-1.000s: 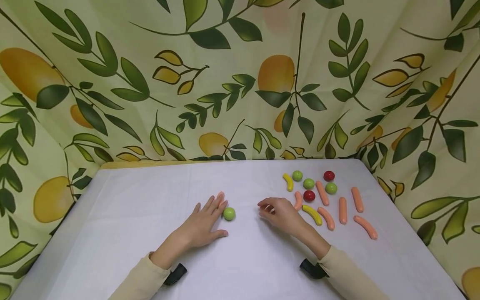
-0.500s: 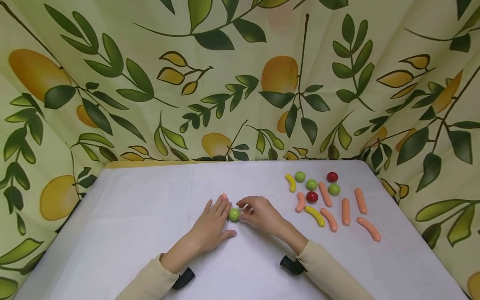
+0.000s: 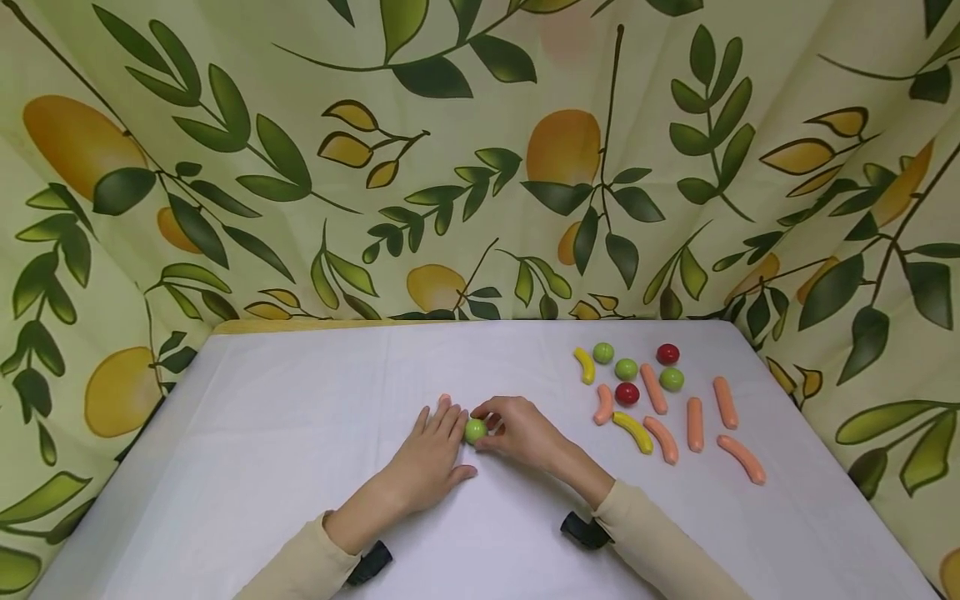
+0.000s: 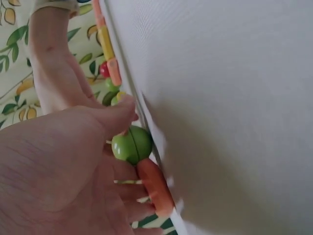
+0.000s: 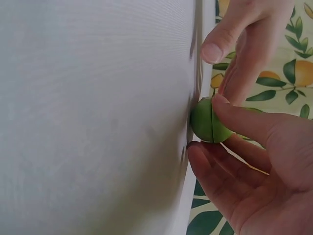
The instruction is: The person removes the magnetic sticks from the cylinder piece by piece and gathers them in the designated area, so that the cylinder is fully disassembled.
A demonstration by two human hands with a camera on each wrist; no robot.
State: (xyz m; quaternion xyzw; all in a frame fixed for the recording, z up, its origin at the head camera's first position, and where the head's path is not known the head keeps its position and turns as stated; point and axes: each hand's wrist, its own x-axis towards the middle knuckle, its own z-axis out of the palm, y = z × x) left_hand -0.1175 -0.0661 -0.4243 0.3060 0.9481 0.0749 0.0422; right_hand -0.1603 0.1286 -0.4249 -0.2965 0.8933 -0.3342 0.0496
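Observation:
A round green ball with a seam (image 3: 476,431) sits on the white tablecloth between the two hands. The thumb and curled fingers of the right hand (image 3: 517,433) pinch it from the right; in the right wrist view the thumb lies against the ball (image 5: 210,121). Flat and palm down, the left hand (image 3: 427,462) has its fingers straight and their side right at the ball. A pink-orange toy sausage (image 3: 445,398) peeks out beyond the left fingertips, the rest of it hidden under them. The left wrist view shows this sausage (image 4: 155,188) just beyond the ball.
To the right lie several toy sausages (image 3: 695,425), a yellow toy banana (image 3: 633,432), a smaller banana (image 3: 584,366), green balls (image 3: 626,369) and two red balls (image 3: 627,393). A leaf-patterned curtain (image 3: 465,167) hangs behind the table.
The right hand has moved left from beside the toys to the green ball and taken hold of it. The left hand has stayed over the sausage, its fingers drawn slightly nearer the ball.

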